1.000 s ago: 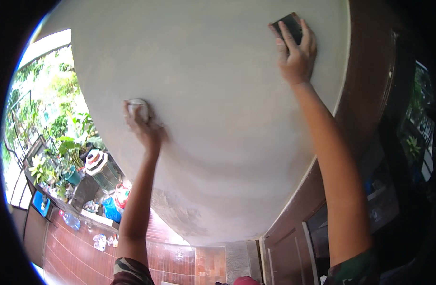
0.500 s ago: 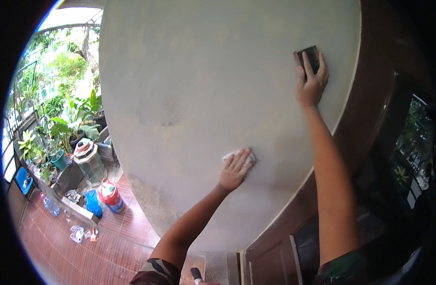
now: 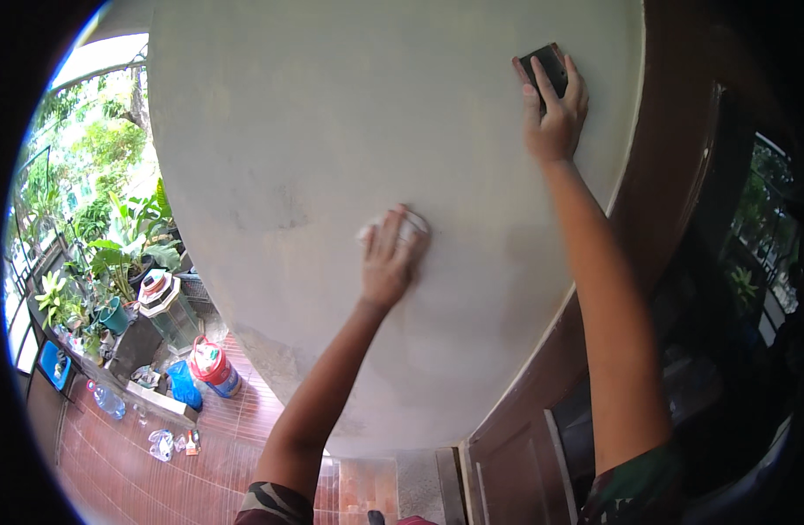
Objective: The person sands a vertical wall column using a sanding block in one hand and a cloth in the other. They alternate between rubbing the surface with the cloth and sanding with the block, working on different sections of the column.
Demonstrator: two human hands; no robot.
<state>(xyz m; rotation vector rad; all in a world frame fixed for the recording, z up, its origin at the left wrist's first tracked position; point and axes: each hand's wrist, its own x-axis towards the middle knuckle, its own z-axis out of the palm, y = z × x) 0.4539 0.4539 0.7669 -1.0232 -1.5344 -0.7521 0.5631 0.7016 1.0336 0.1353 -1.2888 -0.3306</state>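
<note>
Head view: left hand [image 3: 388,273], holding a white pad [image 3: 409,231], has moved higher; right hand [image 3: 556,122] holds a dark block [image 3: 554,68].

Pale grey wall [image 3: 314,140], white pad [image 3: 409,229], reddish-edged black block [image 3: 551,66], camouflage-patterned sleeve [image 3: 277,499], red-brown lined floor [image 3: 104,455]

You face a broad, pale grey wall [image 3: 305,105], rough and stained along its lower-left edge, with a brown door frame [image 3: 673,131] along its right edge and dark glass [image 3: 762,201] farther right showing greenery. Past the wall's left edge, you have bright daylight over green plants [image 3: 122,249] and a low ledge [image 3: 167,404], with a reddish-brown floor [image 3: 113,468] below; beyond the wall's lower-right edge is a brown panelled door [image 3: 520,472].
</note>
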